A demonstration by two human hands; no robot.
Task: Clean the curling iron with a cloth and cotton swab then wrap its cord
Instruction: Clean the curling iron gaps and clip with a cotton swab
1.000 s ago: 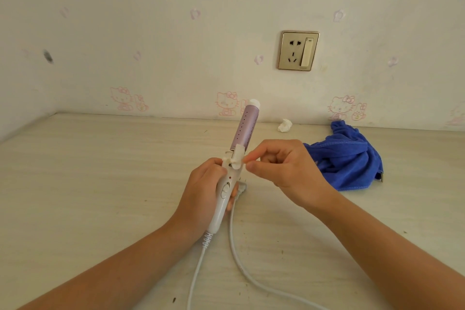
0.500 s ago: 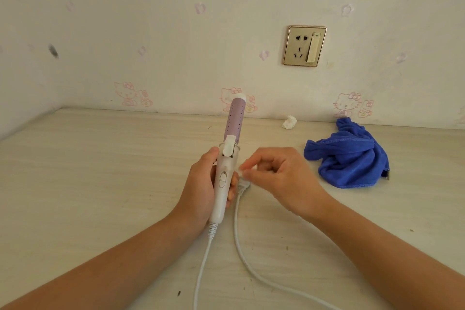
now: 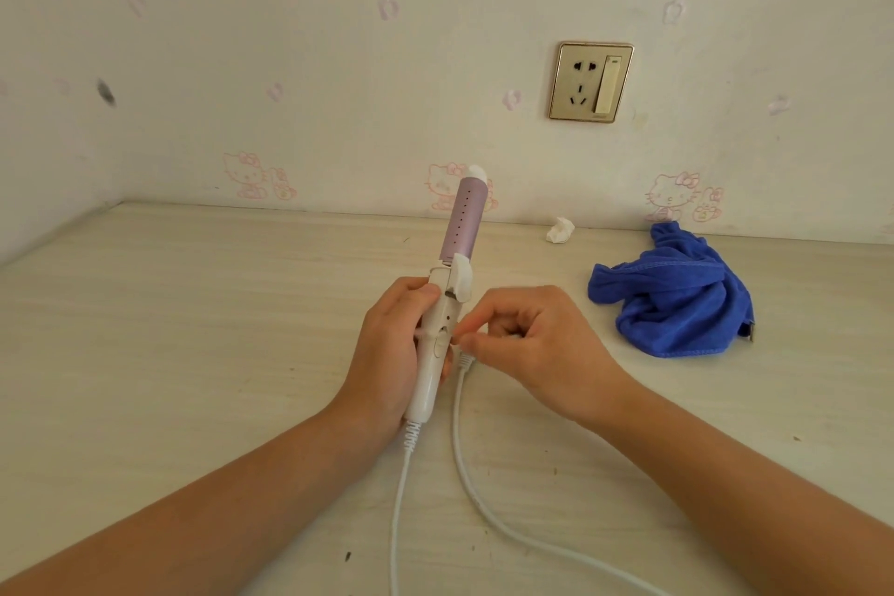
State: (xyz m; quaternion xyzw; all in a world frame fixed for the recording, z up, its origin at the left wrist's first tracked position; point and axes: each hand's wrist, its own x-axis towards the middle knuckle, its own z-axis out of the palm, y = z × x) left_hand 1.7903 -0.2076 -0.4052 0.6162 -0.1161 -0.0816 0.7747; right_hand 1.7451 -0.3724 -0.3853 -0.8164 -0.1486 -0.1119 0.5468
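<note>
The left hand (image 3: 387, 353) grips the curling iron (image 3: 447, 302) by its white handle, barrel tilted up, while the right hand (image 3: 532, 348) pinches a cotton swab (image 3: 423, 333) laid across that handle. The blue cloth (image 3: 672, 300) lies crumpled right of the iron, well apart; the cord (image 3: 396, 498) trails below it.

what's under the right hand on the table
The right hand, pinching a cotton swab, is above the table. A ribbed end of the white cord pokes out beneath it. Whatever that end joins, likely the plug, is covered by the hand.
</note>
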